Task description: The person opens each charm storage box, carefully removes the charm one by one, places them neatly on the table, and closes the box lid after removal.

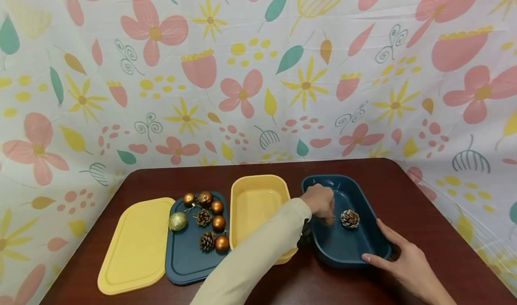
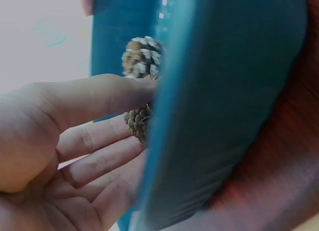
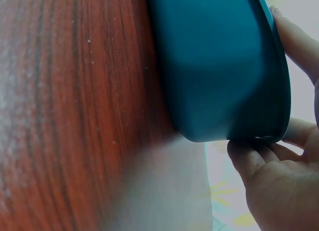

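My left hand (image 1: 322, 202) reaches down into the dark blue container (image 1: 341, 249), its arm crossing over the yellow container. In the left wrist view, a brown pine cone (image 2: 135, 124) sits between the thumb and fingers; the head view hides it behind the hand. A white-tipped pine cone (image 1: 349, 219) lies on the blue container's floor, just right of that hand. My right hand (image 1: 405, 260) holds the blue container at its near right corner, thumb at the near rim and fingers along the right side.
A yellow container (image 1: 258, 193) stands left of the blue one. Further left, a blue lid (image 1: 187, 262) carries pine cones, copper baubles (image 1: 218, 223) and a gold glitter bauble (image 1: 177, 221). A yellow lid (image 1: 133, 246) lies at the far left. Behind the table hangs a floral cloth (image 1: 258, 71).
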Motion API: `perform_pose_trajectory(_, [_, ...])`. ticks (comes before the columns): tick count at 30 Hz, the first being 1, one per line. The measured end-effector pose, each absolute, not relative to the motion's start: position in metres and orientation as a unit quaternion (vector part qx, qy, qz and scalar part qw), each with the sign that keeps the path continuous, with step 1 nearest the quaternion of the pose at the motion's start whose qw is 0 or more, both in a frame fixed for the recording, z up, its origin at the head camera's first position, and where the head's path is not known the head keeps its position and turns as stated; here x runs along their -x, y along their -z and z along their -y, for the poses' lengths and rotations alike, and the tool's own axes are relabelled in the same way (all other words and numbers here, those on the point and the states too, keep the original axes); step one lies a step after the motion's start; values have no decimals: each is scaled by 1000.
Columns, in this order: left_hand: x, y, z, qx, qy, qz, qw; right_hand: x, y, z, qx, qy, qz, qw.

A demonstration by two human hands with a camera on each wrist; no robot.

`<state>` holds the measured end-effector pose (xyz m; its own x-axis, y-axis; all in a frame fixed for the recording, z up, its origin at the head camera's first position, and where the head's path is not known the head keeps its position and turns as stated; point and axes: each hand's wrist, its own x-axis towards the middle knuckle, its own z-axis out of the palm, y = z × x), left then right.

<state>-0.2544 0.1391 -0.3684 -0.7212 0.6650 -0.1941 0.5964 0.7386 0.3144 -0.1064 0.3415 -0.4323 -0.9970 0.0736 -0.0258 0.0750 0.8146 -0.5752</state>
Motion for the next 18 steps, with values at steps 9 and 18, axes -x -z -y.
perform_pose_trajectory(9, [251,348,-129,-347,-190,-907,142,107,434,-341,-31,295,-955,1])
perform_pose_trajectory(18, [257,337,-111,-329,-301,-885,137,110,433,-343,-42,290,-955,37])
